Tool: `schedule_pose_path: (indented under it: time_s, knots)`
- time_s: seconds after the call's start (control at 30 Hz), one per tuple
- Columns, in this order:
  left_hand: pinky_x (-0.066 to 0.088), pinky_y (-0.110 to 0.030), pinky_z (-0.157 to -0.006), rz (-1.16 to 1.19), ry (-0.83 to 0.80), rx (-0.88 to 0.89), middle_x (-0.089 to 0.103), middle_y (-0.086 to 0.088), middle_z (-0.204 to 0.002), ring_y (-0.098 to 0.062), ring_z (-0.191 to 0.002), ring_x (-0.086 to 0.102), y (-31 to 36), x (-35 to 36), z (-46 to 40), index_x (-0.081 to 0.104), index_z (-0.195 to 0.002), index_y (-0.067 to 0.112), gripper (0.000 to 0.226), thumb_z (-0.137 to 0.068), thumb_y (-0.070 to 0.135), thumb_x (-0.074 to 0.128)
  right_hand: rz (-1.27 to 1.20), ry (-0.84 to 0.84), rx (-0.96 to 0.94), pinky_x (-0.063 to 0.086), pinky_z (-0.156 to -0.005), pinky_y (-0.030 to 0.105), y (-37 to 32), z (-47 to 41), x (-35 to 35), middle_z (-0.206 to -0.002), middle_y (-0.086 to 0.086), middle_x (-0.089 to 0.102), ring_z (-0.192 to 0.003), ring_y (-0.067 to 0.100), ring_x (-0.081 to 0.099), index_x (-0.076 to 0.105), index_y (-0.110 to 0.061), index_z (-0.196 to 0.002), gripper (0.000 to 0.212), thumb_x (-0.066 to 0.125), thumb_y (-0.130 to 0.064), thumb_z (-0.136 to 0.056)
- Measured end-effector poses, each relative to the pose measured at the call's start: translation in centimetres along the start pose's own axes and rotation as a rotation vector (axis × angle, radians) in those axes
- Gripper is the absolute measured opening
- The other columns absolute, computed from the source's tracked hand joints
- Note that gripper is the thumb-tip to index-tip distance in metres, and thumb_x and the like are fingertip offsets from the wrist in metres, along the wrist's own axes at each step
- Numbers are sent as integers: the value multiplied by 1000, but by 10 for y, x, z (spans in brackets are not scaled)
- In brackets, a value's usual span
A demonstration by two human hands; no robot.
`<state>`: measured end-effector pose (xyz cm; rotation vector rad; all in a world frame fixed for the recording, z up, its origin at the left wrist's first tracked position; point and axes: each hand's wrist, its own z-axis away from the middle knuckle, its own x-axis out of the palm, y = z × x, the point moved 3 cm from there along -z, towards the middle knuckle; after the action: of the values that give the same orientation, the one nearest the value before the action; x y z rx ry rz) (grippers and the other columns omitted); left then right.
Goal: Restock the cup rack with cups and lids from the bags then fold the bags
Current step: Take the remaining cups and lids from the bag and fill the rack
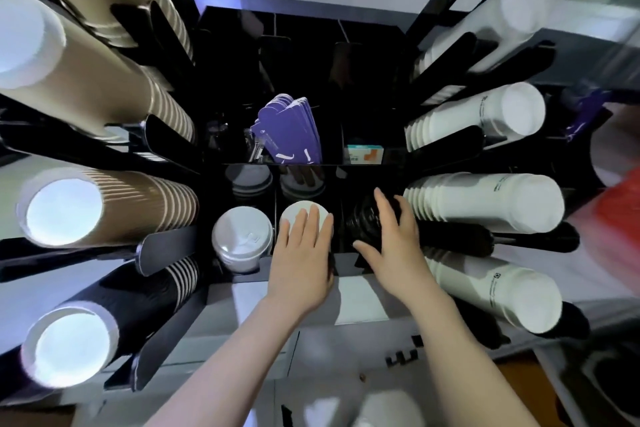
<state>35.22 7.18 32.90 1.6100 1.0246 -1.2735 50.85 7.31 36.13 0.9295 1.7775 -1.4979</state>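
Observation:
The black cup rack fills the view. My left hand lies flat with straight fingers on a stack of white lids in the middle lower slot. My right hand rests with spread fingers on a stack of black lids in the slot to the right. Another white lid stack sits in the left slot. Brown ribbed cups and black cups fill the left arms. White cups fill the right arms.
Purple sleeves and a small white and orange box stand in the upper middle compartments. Grey lids sit behind the white ones. A red blurred thing is at the right edge. White cabinet fronts lie below the rack.

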Motion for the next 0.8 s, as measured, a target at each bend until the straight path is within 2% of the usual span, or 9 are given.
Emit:
schedule_pose_path:
  time_s: [0.07,0.17,0.3,0.4,0.47,0.57,0.67,0.8]
  knots:
    - [-3,-48,-116,-2,-2,-1,3,-16,-160,-32,-147,2,0,0,0,3,-153,14,80,-89,36,46,27,69,-2,13,-113,36,-6,-7,-3,-158,7,-4,-144,26,2,4,-35,-152,89,66,-23,-89]
    - [-4,-48,-116,1,3,-1,2,-15,-160,-32,-147,1,0,0,1,2,-153,15,79,-89,36,45,235,114,-48,16,-115,42,-12,-13,-3,-156,15,0,-144,33,4,7,-27,-153,87,66,-25,-89]
    - [-6,-48,-116,-10,-10,-5,-2,-14,-160,-31,-147,-2,0,0,1,-2,-152,16,80,-90,38,43,467,15,-54,-4,-116,48,-4,-18,14,-155,23,4,-144,37,-1,2,-23,-153,86,61,-34,-91]
    - [-6,-48,-115,-5,-9,-5,-2,-14,-160,-31,-147,-2,0,0,1,-2,-152,15,81,-90,38,44,573,-59,-55,-14,-113,49,4,-22,23,-155,23,7,-144,36,-1,0,-25,-152,90,63,-30,-89]
    - [-6,-48,-116,-5,-10,-7,-2,-14,-160,-31,-147,-2,0,0,1,-2,-152,16,82,-89,38,45,639,-127,-54,-21,-109,48,8,-23,27,-156,22,11,-145,35,2,0,-25,-152,92,64,-28,-86]
    - [-8,-47,-115,-3,-16,-8,-3,-14,-160,-30,-147,-3,0,0,1,-2,-152,16,84,-88,38,47,747,-194,-52,-30,-101,49,9,-22,32,-157,22,13,-146,35,1,0,-24,-153,89,60,-37,-87]
    - [-9,-47,-115,-6,-21,-6,-3,-14,-160,-30,-147,-3,-1,0,1,-2,-152,16,84,-88,38,47,731,-202,-54,-27,-105,49,7,-21,29,-159,19,10,-147,34,-2,0,-24,-153,90,60,-37,-87]
    - [-8,-46,-115,0,-20,-12,-3,-13,-160,-30,-147,-3,-1,0,1,-2,-152,16,83,-88,38,46,592,-187,-74,-19,-110,45,4,-16,19,-161,6,6,-148,27,-6,7,-22,-153,84,59,-22,-88]
